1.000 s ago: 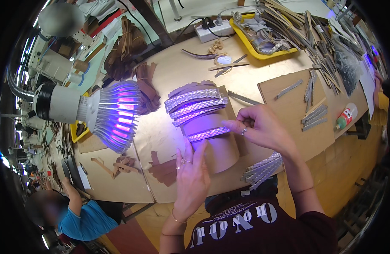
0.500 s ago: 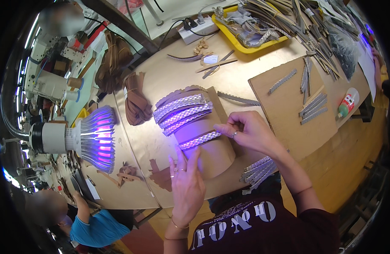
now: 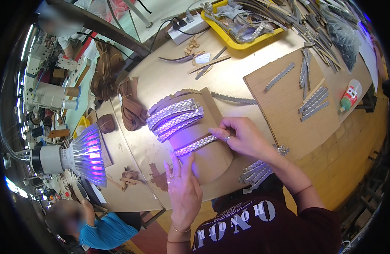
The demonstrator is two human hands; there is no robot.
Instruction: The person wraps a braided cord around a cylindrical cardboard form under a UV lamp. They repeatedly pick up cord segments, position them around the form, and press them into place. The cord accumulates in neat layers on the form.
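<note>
A silvery braided strip (image 3: 195,146) lies across a curved brown cardboard form (image 3: 214,163). My right hand (image 3: 245,136) pinches the strip's right end between thumb and forefinger. At its left end, the stretched fingertips of my left hand (image 3: 184,188) rest against the strip and the form; these fingers are apart and grip nothing. Farther up the form, several more braided strips (image 3: 173,118) lie side by side, lit purple. The scalloped edge of a brown piece (image 3: 173,96) shows behind them.
A lamp with a finned head (image 3: 87,154) glows purple at left. Bundled brown strips (image 3: 132,103) lie beyond it. A yellow tray (image 3: 241,47) holds braided pieces at the back. Right are a cardboard sheet (image 3: 284,112) and a bottle (image 3: 348,99). A person in blue (image 3: 108,232) sits lower left.
The view has shifted slightly, so the table things appear moved a little. Both hands keep their places at the two ends of the braided strip.
</note>
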